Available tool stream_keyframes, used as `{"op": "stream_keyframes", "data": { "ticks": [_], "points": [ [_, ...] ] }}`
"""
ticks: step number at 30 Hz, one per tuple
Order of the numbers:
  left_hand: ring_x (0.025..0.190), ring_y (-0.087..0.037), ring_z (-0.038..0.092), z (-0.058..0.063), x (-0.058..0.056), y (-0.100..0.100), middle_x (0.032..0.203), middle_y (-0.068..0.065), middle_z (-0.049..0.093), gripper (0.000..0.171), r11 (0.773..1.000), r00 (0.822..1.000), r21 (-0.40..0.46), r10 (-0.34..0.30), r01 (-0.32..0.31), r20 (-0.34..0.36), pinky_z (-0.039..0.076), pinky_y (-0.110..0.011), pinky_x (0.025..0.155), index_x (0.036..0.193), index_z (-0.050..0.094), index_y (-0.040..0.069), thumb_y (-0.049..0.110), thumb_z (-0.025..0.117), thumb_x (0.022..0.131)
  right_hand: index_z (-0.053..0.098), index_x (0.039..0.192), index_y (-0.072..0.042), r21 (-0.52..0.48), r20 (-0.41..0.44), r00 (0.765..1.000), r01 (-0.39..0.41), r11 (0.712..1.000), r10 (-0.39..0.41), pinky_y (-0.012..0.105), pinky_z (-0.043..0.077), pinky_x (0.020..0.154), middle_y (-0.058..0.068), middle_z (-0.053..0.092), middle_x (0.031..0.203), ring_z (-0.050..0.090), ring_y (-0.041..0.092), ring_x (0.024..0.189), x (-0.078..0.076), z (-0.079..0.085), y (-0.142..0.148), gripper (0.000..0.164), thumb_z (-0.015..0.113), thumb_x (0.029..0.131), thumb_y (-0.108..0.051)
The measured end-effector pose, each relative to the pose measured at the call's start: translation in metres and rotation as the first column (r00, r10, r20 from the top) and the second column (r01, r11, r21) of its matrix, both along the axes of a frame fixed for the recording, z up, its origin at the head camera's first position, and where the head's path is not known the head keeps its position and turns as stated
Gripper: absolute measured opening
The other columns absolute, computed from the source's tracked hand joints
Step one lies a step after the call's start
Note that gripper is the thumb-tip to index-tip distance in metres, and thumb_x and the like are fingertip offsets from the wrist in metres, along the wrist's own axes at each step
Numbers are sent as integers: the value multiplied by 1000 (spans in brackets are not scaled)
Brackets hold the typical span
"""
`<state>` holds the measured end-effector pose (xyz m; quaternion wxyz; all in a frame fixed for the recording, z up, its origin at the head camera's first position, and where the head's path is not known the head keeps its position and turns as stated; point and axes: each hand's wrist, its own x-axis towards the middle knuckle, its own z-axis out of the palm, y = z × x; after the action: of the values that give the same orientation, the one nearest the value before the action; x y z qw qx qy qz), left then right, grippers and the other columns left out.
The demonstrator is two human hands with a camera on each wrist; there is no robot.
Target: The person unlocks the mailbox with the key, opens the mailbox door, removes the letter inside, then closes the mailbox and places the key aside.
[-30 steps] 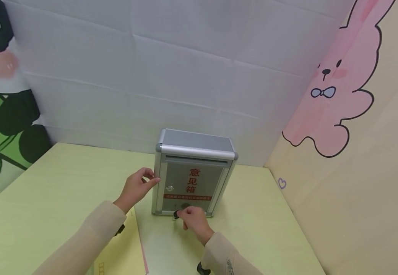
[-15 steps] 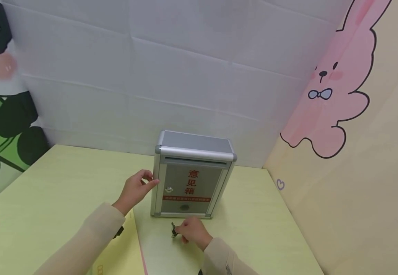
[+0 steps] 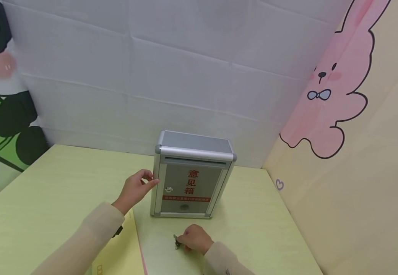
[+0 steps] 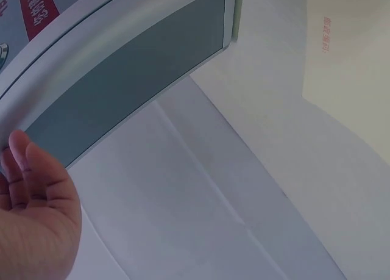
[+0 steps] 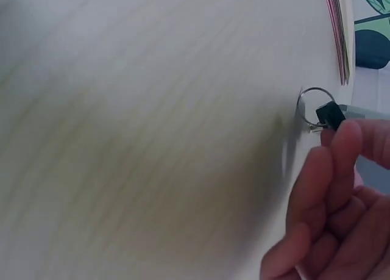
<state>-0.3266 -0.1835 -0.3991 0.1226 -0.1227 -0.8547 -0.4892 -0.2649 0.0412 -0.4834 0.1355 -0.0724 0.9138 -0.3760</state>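
Note:
A silver-grey metal suggestion box [image 3: 197, 179] with red lettering stands upright on the table in the head view. Its front door carries a round lock [image 3: 169, 189] at the left and is closed. My left hand [image 3: 136, 190] touches the box's left edge, thumb on the front frame. In the left wrist view the loosely bent fingers [image 4: 30, 164] rest at the box's side. My right hand [image 3: 195, 239], low in front of the box, pinches a key [image 5: 331, 114] by its black head between thumb and fingers. A metal ring [image 5: 301, 101] hangs from it.
Yellow paper envelopes or folders [image 3: 121, 248] with a pink edge lie on the pale yellow-green table [image 3: 254, 229], partly under the left forearm. A white wall covering [image 3: 185, 76] rises behind the box. The right wall bears a pink rabbit [image 3: 336, 99], the left a panda.
My right hand has drawn the key away from the box's lower front, down toward the near side of the table. The left hand keeps its place on the box's edge.

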Motion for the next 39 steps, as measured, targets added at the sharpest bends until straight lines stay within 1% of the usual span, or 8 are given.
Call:
{"op": "stream_keyframes", "data": {
  "ticks": [2, 10, 16, 20, 26, 31, 39],
  "points": [
    [72, -19, 53, 0, 0, -1, 93, -12, 60, 22, 1000, 1000, -5, 0, 0, -4, 45, -33, 66, 99, 57, -2, 14, 68, 90, 53, 51, -8, 33, -9, 1000, -4, 999, 5, 24, 24, 45, -5, 48, 45, 32, 9, 44, -1, -2, 3, 33, 64, 82, -16],
    [72, -20, 53, 1, 0, -2, 93, -13, 60, 21, 1000, 1000, -7, 7, -7, 1, 45, -33, 66, 99, 56, -3, 13, 68, 90, 52, 48, -9, 91, -15, 999, -40, 995, 41, 23, 22, 45, -7, 42, 40, 28, 8, 41, -3, -8, 7, 36, 63, 81, -17],
    [74, -22, 53, 0, 1, 0, 94, -14, 60, 22, 1000, 1000, 2, 20, -20, 21, 45, -33, 67, 100, 56, -3, 13, 67, 90, 52, 48, -9, 133, 2, 999, -38, 990, 38, 24, 25, 45, -7, 42, 40, 33, 9, 42, -4, -10, 7, 38, 64, 82, -20],
    [76, -23, 53, 1, 2, 3, 95, -14, 59, 22, 1000, 999, 10, 23, -23, 28, 45, -33, 69, 101, 56, -3, 13, 67, 90, 53, 49, -10, 180, 11, 1000, -30, 983, 29, 24, 27, 46, -6, 43, 40, 35, 10, 43, -4, -8, 6, 38, 65, 82, -22],
    [76, -22, 52, 2, 4, 5, 94, -13, 58, 20, 999, 999, 19, 28, -28, 28, 45, -33, 69, 101, 56, -3, 11, 66, 91, 53, 51, -9, 216, 12, 999, -36, 976, 34, 25, 26, 46, -5, 44, 41, 35, 10, 44, -3, -6, 3, 37, 64, 83, -23],
    [76, -22, 51, 2, 5, 5, 94, -12, 58, 20, 999, 999, 21, 29, -30, 38, 44, -33, 69, 101, 55, -3, 12, 65, 91, 52, 50, -10, 260, 6, 1000, -25, 965, 25, 24, 26, 46, -6, 43, 40, 36, 9, 43, -2, -5, 1, 37, 65, 82, -23],
    [73, -21, 50, 3, 5, 5, 93, -12, 57, 21, 999, 999, 34, 33, -35, 43, 43, -33, 67, 101, 55, -3, 12, 65, 91, 47, 47, -13, 297, -12, 1000, -17, 955, 22, 24, 23, 44, -8, 38, 39, 33, 9, 41, -1, -3, -1, 40, 65, 82, -23]
  ]
}}
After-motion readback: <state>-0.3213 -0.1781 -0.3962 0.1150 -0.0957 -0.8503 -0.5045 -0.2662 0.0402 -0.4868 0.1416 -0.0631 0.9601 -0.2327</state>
